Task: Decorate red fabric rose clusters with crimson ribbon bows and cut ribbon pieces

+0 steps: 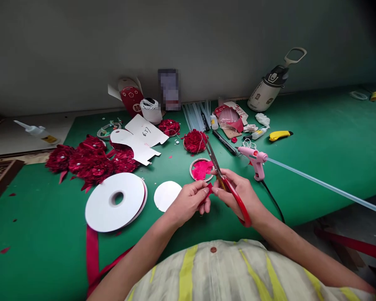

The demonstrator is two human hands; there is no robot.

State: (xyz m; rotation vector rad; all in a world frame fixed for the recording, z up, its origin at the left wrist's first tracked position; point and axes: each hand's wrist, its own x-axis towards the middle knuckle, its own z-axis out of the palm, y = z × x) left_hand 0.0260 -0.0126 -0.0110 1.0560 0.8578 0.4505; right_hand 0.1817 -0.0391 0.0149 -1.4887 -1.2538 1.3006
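My left hand (192, 200) pinches a small piece of red ribbon (210, 189) in front of my body. Close beside it on the right, my right hand (238, 190) holds scissors with red handles (245, 215), their blades pointing up and away to the left. The fingertips of my right hand are at the ribbon piece too. Just beyond my hands lies a round ring (191, 170) with pinkish-red fabric pieces (201, 170) inside. A dark red ribbon flower (195, 141) sits behind the ring, partly behind the blade tips.
Left are a white ribbon spool (95, 202), a white disc (166, 195), white card pieces (146, 133) and several red flowers (92, 161). Right are a pink glue gun (257, 165) with a long glue stick, a yellow cutter (279, 135) and a bottle (265, 94). A phone (169, 90) stands behind.
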